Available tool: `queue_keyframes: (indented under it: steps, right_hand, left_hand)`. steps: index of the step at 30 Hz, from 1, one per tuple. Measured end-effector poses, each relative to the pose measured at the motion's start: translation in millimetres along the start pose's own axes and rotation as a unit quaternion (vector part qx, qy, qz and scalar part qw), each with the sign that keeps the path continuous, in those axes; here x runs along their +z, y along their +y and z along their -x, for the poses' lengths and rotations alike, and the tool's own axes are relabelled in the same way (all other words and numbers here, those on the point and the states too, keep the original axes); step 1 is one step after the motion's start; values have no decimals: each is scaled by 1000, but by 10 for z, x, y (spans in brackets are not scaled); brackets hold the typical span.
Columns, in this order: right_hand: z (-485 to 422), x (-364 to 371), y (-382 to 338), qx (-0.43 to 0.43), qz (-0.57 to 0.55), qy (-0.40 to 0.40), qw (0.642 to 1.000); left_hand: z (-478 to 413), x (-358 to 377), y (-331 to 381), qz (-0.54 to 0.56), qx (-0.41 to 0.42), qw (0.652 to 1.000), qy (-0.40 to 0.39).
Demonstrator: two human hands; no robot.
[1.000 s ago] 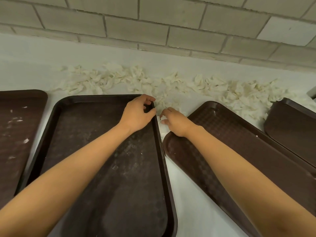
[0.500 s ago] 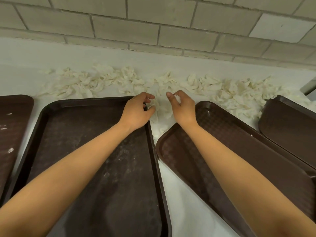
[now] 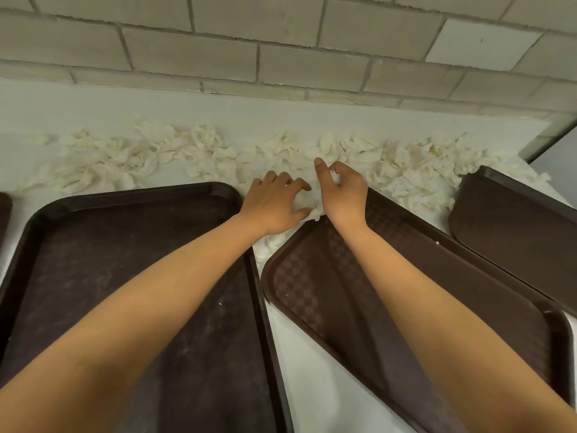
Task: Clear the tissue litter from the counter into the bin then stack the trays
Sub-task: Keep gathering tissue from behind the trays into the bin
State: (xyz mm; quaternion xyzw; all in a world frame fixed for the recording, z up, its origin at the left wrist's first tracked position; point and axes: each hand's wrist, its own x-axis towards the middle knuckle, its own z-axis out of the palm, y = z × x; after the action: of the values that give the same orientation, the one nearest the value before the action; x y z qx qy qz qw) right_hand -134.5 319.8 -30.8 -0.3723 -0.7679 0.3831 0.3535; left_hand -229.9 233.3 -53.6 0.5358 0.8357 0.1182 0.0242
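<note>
Overhead, a wall of pale blocks [image 3: 281, 35] rises behind the white counter [image 3: 315, 379]. Four dark brown trays lie flat on that counter: a big left tray [image 3: 93, 260] set square under the left forearm, an angled tray [image 3: 327, 292] under the right forearm, a right-hand tray [image 3: 515, 220] cut off by the frame edge, and a sliver of a far-left tray [image 3: 4, 214]. The tissue litter [image 3: 156, 154] runs in a long crumpled band along the back of the counter, beyond the trays, with a few scraps spilling into the gap between the big left tray and the angled one. The left hand [image 3: 271, 207] and right hand [image 3: 343, 195] meet at that gap's far end, both with fingers curled, clutching one tissue clump [image 3: 304, 201] between them; the right thumb sticks up clear of it
</note>
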Motion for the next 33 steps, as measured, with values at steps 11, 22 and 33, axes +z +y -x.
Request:
queue_keyframes:
  steps: [11,22,33]
  right_hand:
    - [-45,-162,111,8,-13,21,1000]
    - [-23,-150,159,15,-18,2,1000]
    - [26,-110,159,13,-20,-10,1000]
  left_hand:
    - [-127,189,-11,-103,-51,993,-17]
    - [-167,289,-117,-59,-60,996,-2]
    - [-158,114,-52,83,-42,994,65]
